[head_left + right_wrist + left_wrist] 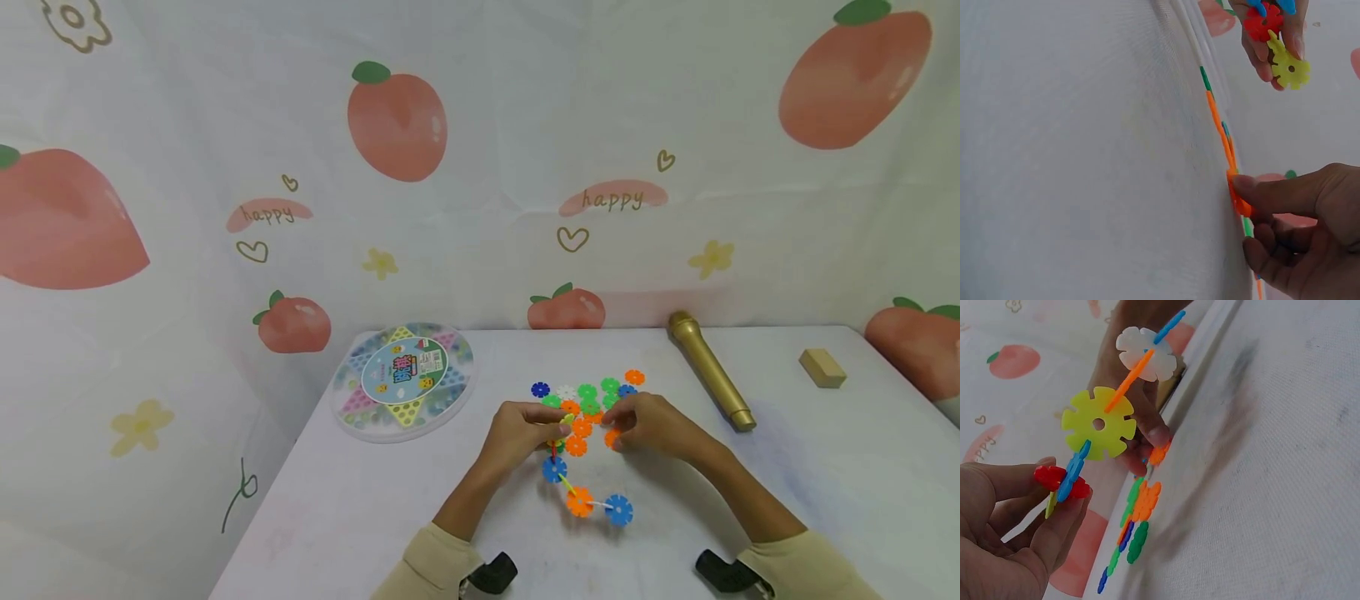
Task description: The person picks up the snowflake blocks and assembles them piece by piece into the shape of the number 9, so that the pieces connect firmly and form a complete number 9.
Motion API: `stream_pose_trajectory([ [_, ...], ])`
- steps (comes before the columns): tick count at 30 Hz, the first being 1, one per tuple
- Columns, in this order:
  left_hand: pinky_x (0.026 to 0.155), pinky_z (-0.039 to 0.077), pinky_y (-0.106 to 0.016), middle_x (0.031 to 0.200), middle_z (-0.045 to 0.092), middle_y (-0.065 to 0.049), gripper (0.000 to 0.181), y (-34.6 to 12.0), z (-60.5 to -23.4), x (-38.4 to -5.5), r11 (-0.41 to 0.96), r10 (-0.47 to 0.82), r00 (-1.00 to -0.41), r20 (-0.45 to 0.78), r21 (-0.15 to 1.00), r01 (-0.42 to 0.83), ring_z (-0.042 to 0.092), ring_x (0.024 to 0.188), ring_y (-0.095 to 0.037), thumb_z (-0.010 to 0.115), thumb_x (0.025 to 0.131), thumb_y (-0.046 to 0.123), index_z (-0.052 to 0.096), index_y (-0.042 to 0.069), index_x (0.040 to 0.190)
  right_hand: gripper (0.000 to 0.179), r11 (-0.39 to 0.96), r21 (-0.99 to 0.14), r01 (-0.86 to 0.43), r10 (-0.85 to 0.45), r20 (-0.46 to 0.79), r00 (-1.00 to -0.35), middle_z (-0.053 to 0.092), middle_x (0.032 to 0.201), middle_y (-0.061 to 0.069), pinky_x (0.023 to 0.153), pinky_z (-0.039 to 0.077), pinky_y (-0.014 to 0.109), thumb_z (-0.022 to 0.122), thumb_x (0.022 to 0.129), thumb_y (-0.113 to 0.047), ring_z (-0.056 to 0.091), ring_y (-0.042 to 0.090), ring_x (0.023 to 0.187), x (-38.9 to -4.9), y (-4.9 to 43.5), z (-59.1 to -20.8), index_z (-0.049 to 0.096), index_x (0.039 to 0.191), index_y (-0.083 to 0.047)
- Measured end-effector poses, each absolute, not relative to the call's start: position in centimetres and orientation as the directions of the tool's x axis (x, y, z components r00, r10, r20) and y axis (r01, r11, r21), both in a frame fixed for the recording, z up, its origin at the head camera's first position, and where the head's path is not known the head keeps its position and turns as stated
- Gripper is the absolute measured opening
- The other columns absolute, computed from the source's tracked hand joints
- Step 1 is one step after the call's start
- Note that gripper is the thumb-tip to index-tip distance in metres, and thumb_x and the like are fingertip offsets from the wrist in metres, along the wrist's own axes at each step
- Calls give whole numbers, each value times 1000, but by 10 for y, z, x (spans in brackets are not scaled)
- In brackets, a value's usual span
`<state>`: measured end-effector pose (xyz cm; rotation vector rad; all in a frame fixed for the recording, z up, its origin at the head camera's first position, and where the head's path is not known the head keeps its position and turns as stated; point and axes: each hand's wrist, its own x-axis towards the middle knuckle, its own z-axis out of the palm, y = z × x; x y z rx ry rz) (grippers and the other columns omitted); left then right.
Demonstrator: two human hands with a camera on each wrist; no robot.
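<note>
My left hand (517, 435) pinches one end of a chain of notched plastic snowflake discs, at a red disc (1050, 477) with a yellow one beside it. Out from there the chain runs through a blue disc (555, 469), a yellow disc (1098, 423), an orange disc (580, 502), a white disc (1146, 353) and a blue end disc (619, 510). My right hand (651, 425) is low at the table, thumb and fingertips pinching a loose orange disc (612, 439). Loose green discs (588, 392) and orange discs (577, 446) lie between the hands, partly hidden by them.
A round clear game box (348, 421) with a printed label lies at the back left of the white table (315, 533). Toward the back right are a gold microphone-shaped object (708, 367) and a small tan block (822, 368). A fruit-print cloth (480, 250) hangs behind.
</note>
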<state>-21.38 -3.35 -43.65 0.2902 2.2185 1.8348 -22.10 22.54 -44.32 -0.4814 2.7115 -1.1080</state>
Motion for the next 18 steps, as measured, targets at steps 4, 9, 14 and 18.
stream_pose_trajectory([
  [4, 86, 64, -31, 100, 81, -3, 20, -34, -437, -213, 192, 308, -950, -56, 981, 5, 78, 89, -15, 85, 92, 20, 84, 7, 107, 12, 687, -694, -215, -356, -64, -932, 72, 87, -3, 76, 56, 29, 87, 85, -9, 62, 17, 85, -219, 227, -441, 80, 95, -10],
  [9, 84, 63, -29, 98, 81, -1, 19, -34, -436, -213, 196, 312, -948, -57, 981, 6, 77, 87, -12, 85, 92, 21, 84, 8, 106, 10, 700, -679, -222, -365, -74, -928, 63, 79, -2, 67, 49, 29, 86, 87, -13, 57, 18, 79, -218, 231, -437, 77, 91, -16],
  [14, 83, 63, -29, 100, 81, -2, 18, -34, -435, -212, 201, 303, -950, -68, 979, -6, 76, 86, -13, 85, 91, 19, 84, 7, 105, 6, 678, -702, -218, -353, -51, -934, 68, 83, -2, 65, 50, 28, 81, 91, -13, 58, 17, 78, -220, 236, -433, 80, 97, -10],
  [18, 84, 64, -30, 102, 80, -4, 18, -33, -434, -212, 194, 304, -950, -74, 981, -14, 75, 85, -13, 85, 91, 16, 84, 6, 106, 12, 593, -782, -193, -362, -45, -931, 68, 80, 1, 58, 50, 27, 80, 94, -16, 58, 17, 69, -222, 236, -431, 78, 101, -6],
])
